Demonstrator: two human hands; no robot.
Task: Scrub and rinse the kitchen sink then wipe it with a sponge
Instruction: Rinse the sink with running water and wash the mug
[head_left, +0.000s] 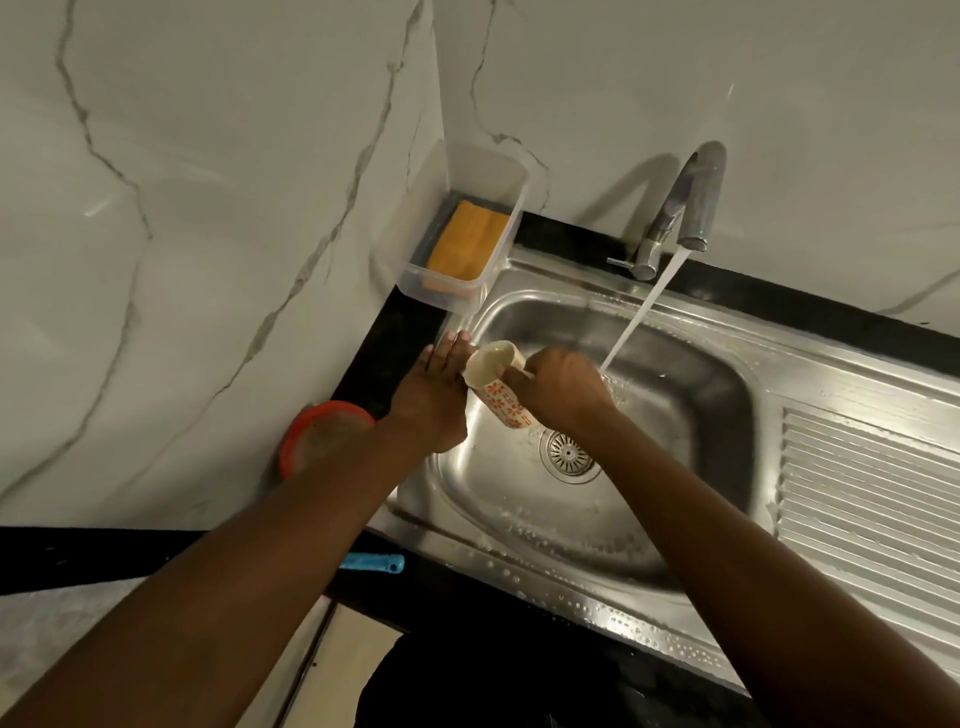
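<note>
From the head view I see the stainless steel kitchen sink (675, 415) set into a black desk (395, 332), with a ribbed steel draining board (872, 499) on its right side. The chrome tap (685, 208) at the back rim is running — a stream of water (639, 317) falls at a slant into the basin just right of my right hand. The round strainer drain (569, 454) sits in the basin floor, below and between my two wrists.

My right hand (561, 392) is closed around a cream cup with red flower pattern (493, 384), held tilted over the left part of the basin with its open mouth facing up and left. My left hand (434, 397) lies flat with fingers extended, holding nothing, its fingertips reaching the sink's left rim and its side touching the cup.

The orange rectangular sponge (467, 239) lies inside a clear plastic container (498, 176) at the back left corner of the desk, beyond both hands and apart from them. A red-rimmed round tub (322, 436) stands against the marble wall, partly hidden by my left forearm. A blue plastic handle (371, 563) shows at the front desk edge — I cannot tell what it belongs to. Water droplets cover the sink's front rim.
</note>
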